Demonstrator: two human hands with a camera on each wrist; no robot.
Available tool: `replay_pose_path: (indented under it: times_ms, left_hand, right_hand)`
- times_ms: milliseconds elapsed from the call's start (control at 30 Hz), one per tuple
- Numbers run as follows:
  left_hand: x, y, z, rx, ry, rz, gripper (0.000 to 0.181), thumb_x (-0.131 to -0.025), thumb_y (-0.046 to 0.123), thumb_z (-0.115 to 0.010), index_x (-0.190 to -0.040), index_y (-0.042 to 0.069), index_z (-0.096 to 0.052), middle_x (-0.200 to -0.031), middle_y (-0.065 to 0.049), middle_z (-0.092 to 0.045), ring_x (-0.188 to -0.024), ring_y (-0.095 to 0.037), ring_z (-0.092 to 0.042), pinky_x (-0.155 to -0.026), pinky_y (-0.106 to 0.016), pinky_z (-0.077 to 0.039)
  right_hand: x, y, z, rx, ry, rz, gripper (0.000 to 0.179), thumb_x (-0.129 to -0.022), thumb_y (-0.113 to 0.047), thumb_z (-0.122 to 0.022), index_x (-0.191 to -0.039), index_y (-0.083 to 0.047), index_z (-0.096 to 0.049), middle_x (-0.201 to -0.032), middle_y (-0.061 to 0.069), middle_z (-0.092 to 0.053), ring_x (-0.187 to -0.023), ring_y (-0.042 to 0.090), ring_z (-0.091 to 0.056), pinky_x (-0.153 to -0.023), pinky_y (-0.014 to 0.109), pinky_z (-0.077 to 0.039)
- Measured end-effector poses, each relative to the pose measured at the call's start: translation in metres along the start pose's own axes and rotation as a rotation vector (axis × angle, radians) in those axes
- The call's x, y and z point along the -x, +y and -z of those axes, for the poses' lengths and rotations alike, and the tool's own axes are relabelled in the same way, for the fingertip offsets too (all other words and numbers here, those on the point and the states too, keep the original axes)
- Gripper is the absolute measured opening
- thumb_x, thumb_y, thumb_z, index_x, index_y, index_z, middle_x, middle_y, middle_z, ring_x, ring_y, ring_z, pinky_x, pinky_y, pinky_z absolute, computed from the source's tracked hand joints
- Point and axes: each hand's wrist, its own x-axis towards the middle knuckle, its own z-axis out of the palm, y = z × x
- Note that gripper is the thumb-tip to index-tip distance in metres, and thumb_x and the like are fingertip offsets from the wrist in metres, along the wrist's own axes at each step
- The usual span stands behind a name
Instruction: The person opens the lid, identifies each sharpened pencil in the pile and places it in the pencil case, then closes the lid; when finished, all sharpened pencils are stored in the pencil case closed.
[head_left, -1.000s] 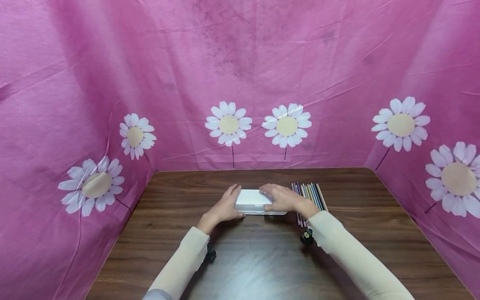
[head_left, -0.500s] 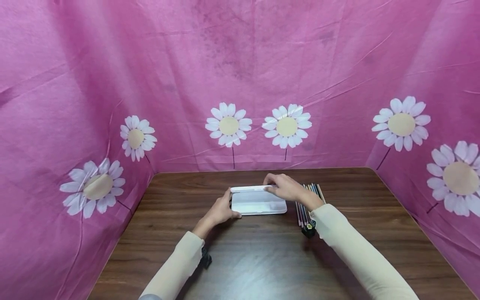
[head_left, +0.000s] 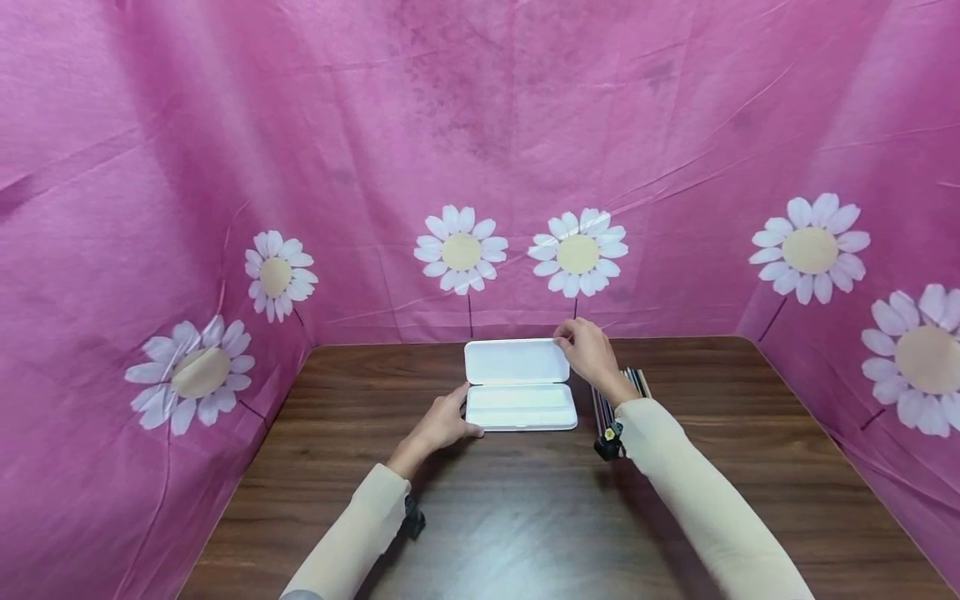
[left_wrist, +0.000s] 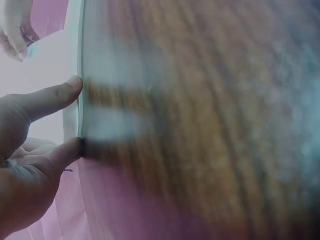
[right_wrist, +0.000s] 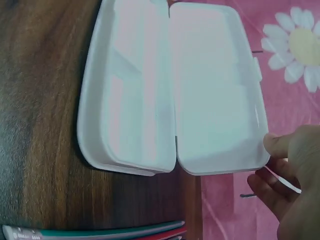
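A white hinged pencil case (head_left: 521,398) lies unfolded on the table, its raised lid (right_wrist: 215,90) leaning back towards the pink cloth. Inside the base, the right wrist view shows a divided tray with nothing in it. My left hand (head_left: 438,423) grips the left end of the base, thumb at the front edge; the left wrist view shows thumb and a finger on its rim. At the lid's far right corner, my right hand (head_left: 590,354) pinches the edge between thumb and fingers. Several colored pencils (head_left: 602,418) lie right of the case, partly hidden under the right wrist.
A brown wood-grain table (head_left: 510,517) carries everything. Behind it and at both sides hangs a pink cloth (head_left: 360,208) printed with white daisies, close to the table's back edge.
The case's lid has swung from shut up and back, exposing the inside. My right hand has moved up and away with it, while the left hand stays at the left end.
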Motion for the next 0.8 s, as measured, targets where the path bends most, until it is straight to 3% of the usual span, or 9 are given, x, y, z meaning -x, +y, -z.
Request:
replay_pose_path:
  times_ms: [133,333,500,800]
  left_hand:
    - [0.0,0.0,0.001,-0.017,0.006,-0.007,0.102,-0.081,0.016,-0.094,-0.161,-0.008,-0.036,-0.16,-0.029,-0.048,-0.146,-0.035,-0.055,-0.122,-0.046,-0.047]
    - [0.002,0.0,0.002,-0.013,-0.009,-0.012,0.099,-0.083,0.016,-0.093,-0.161,-0.009,-0.037,-0.161,-0.029,-0.046,-0.146,-0.036,-0.054,-0.122,-0.046,-0.047]
    - [0.003,0.0,0.002,-0.049,-0.007,-0.028,0.097,-0.083,0.018,-0.093,-0.16,-0.008,-0.039,-0.159,-0.029,-0.048,-0.145,-0.038,-0.054,-0.122,-0.049,-0.047]
    - [0.005,0.0,0.001,-0.061,-0.005,-0.011,0.096,-0.085,0.021,-0.092,-0.16,-0.007,-0.04,-0.161,-0.028,-0.047,-0.146,-0.037,-0.053,-0.123,-0.048,-0.046]
  right_hand:
    - [-0.004,0.008,-0.001,-0.022,0.012,-0.048,0.016,-0.104,-0.007,-0.065,-0.111,-0.003,-0.079,-0.115,0.02,-0.076,-0.107,0.039,-0.07,-0.097,0.056,-0.057]
    - [-0.008,0.02,-0.004,-0.052,-0.055,-0.124,0.026,-0.105,-0.004,-0.058,-0.12,-0.004,-0.079,-0.129,0.022,-0.075,-0.131,0.042,-0.064,-0.11,0.059,-0.053]
    - [-0.007,0.026,-0.009,-0.038,-0.103,-0.125,0.03,-0.105,-0.001,-0.055,-0.125,-0.002,-0.078,-0.132,0.022,-0.074,-0.132,0.043,-0.063,-0.109,0.059,-0.055]
    - [-0.008,0.028,-0.011,-0.039,-0.115,-0.108,0.031,-0.105,0.001,-0.056,-0.128,-0.002,-0.076,-0.133,0.022,-0.073,-0.132,0.044,-0.063,-0.107,0.058,-0.056]
